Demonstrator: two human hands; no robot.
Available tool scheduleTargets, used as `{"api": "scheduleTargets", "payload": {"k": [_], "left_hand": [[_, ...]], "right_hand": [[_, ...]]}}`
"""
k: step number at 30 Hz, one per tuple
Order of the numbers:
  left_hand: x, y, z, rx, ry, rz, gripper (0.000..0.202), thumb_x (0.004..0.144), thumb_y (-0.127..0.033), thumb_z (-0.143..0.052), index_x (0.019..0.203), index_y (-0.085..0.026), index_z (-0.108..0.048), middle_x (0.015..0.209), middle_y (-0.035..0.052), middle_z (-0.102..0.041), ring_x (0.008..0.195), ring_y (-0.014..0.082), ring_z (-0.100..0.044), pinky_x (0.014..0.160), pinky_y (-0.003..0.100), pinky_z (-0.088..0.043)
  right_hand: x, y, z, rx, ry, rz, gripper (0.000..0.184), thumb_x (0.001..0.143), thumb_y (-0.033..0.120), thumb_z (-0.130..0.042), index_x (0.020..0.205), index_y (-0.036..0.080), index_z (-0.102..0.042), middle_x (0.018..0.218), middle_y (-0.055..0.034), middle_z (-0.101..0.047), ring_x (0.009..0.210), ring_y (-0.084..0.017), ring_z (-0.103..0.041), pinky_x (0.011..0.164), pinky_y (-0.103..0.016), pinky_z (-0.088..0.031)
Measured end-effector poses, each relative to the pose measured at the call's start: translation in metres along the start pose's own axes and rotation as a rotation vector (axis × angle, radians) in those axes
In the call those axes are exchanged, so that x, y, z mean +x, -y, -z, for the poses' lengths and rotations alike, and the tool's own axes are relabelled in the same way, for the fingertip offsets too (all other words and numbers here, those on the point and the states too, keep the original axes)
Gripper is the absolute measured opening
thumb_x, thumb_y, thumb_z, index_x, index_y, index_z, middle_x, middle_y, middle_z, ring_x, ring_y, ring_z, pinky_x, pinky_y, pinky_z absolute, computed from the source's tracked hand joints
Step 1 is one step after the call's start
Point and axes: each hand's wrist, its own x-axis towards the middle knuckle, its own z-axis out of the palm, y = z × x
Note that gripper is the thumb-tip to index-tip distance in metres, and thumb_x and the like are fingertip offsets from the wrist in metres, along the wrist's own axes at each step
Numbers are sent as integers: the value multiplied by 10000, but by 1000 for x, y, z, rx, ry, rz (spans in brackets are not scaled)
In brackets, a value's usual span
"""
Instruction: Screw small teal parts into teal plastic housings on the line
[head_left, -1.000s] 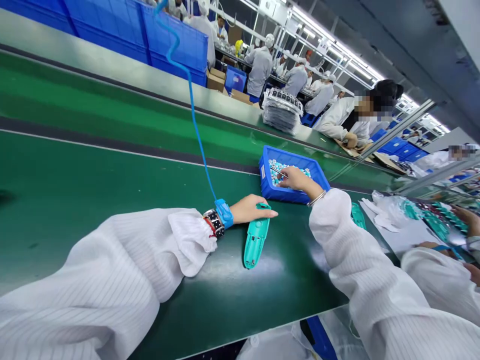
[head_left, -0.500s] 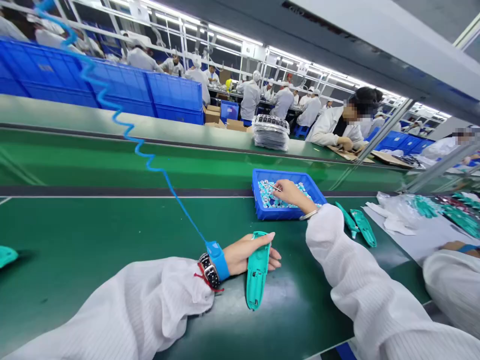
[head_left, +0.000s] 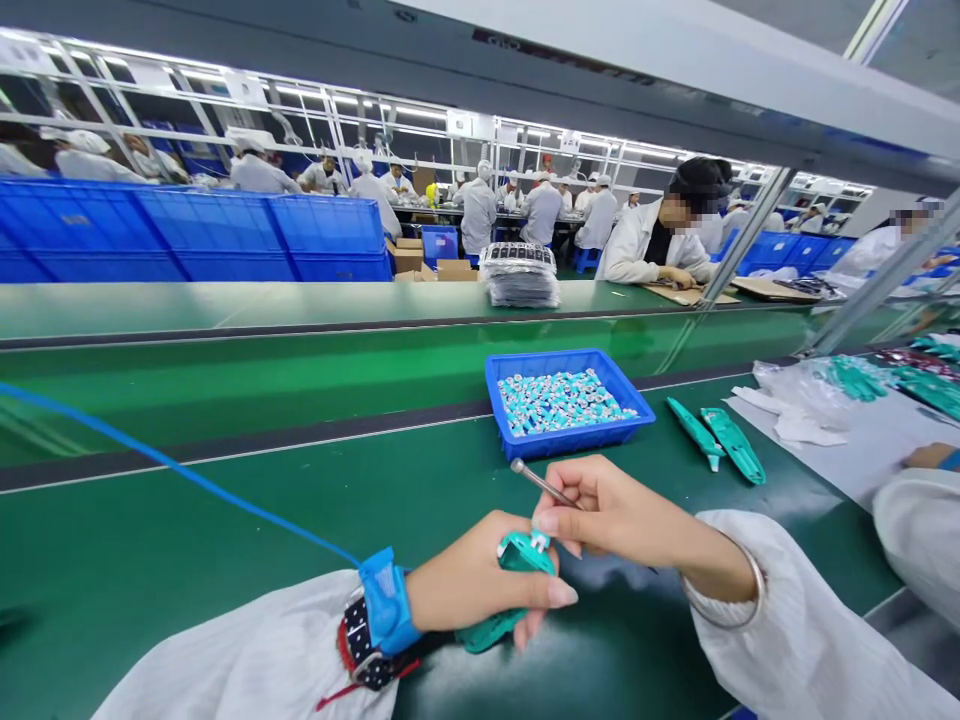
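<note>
My left hand [head_left: 469, 575] is closed around a teal plastic shell [head_left: 491, 632], tilted, with the thumb across its hollow inner side. At the shell's upper end, my right hand [head_left: 611, 510] pinches a small white and teal plastic part [head_left: 538, 541] against the edge. A thin metal rod tool [head_left: 538, 480] with a rounded end also sits in the right hand, pointing up and left. Fingers hide much of the shell, and whether the small part is seated in it I cannot tell. Just beyond the hands stands a blue tray [head_left: 581, 441] with many small white and teal parts.
Two more teal shells [head_left: 733, 445] lie right of the tray. Further right are plastic bags [head_left: 799, 395] on a white sheet and a neighbour's sleeve [head_left: 919, 540]. A blue coiled cord [head_left: 187, 475] runs to my left wrist. Behind, a stack of packs [head_left: 520, 275] stands on a ledge.
My right hand has come back from the tray to the shell, bringing a small part and the metal tool. The left hand has turned and tilted the shell. The view has shifted.
</note>
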Motion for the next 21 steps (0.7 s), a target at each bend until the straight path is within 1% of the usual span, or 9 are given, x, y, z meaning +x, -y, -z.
{"api": "scheduleTargets", "payload": {"k": [3, 6, 11, 14, 16, 18, 21], "left_hand": [[-3, -2, -4, 13, -57, 38, 290, 672, -361, -699, 687, -122, -535, 494, -31, -541, 423, 70, -503, 456, 173, -393], [-5, -5, -8, 69, -89, 69, 275, 676, -340, -690, 660, -129, -515, 496, -39, -523, 430, 62, -483, 453, 164, -372], [-11, -8, -13, 246, -125, 48, 283, 697, -377, -665, 655, -137, -521, 519, -44, -516, 464, 66, -466, 497, 174, -372], [-14, -4, -18, 362, -195, 84, 289, 712, -410, -649, 693, -139, -550, 531, -43, -522, 484, 81, -483, 518, 178, -375], [-16, -1, -22, 413, -226, 110, 287, 724, -419, -637, 724, -138, -575, 535, -42, -531, 492, 87, -496, 529, 177, -374], [-18, 1, -27, 450, -239, 120, 282, 733, -422, -629, 749, -142, -601, 541, -41, -538, 500, 90, -503, 537, 174, -372], [-20, 5, -32, 495, -225, 116, 257, 719, -413, -648, 747, -159, -622, 554, -44, -546, 528, 96, -510, 534, 168, -361]], "right_hand": [[-4, -4, -2, 47, -22, -56, 342, 718, 429, -675, 719, 142, -489, 487, 70, -477, 377, -16, -345, 358, -139, -242], [-7, -6, -4, 87, -41, -93, 330, 696, 396, -703, 705, 148, -485, 453, 91, -434, 353, -14, -312, 341, -140, -223], [-10, -8, -12, 69, -101, -125, 344, 657, 388, -725, 649, 159, -468, 442, 102, -384, 333, -16, -260, 322, -162, -198], [-13, -13, -20, -17, -208, -89, 316, 678, 366, -708, 646, 147, -484, 501, 77, -415, 424, -29, -323, 398, -164, -259], [-18, -17, -25, -71, -252, -62, 284, 698, 343, -692, 657, 136, -502, 550, 59, -436, 501, -42, -354, 465, -169, -287], [-23, -20, -29, -91, -248, -63, 256, 725, 330, -660, 666, 132, -508, 569, 50, -438, 533, -51, -359, 494, -179, -289], [-30, -22, -35, -71, -226, -113, 227, 741, 303, -633, 663, 135, -500, 554, 51, -420, 517, -54, -346, 477, -185, -270]]}}
